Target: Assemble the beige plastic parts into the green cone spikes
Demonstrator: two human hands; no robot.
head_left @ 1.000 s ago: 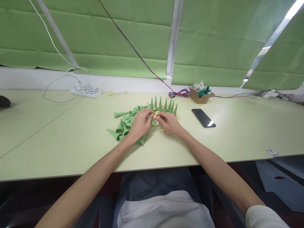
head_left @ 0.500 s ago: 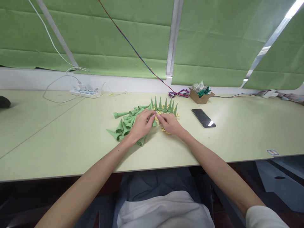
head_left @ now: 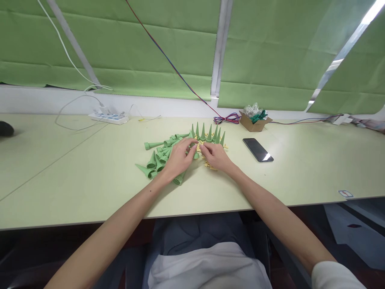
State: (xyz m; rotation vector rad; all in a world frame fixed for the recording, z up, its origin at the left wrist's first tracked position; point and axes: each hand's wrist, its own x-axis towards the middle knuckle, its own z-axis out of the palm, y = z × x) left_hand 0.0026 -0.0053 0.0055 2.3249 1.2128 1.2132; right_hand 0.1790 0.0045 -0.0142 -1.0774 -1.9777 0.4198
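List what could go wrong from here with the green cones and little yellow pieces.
1. The row of upright, tapered green plastic cones stands just beyond the right-hand grip; a knuckle might knock one over.
2. The left-hand grip is beside the heap of loose, tapered green plastic cones; a nudge could set one rolling.
3. Small yellow plastic pieces lie close to the right-hand grip and could scatter if brushed.

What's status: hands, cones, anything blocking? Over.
Left hand, right hand: close together by yellow parts, grip unclear. Cones: heap at left, upright row behind. Phone off right, not blocking.
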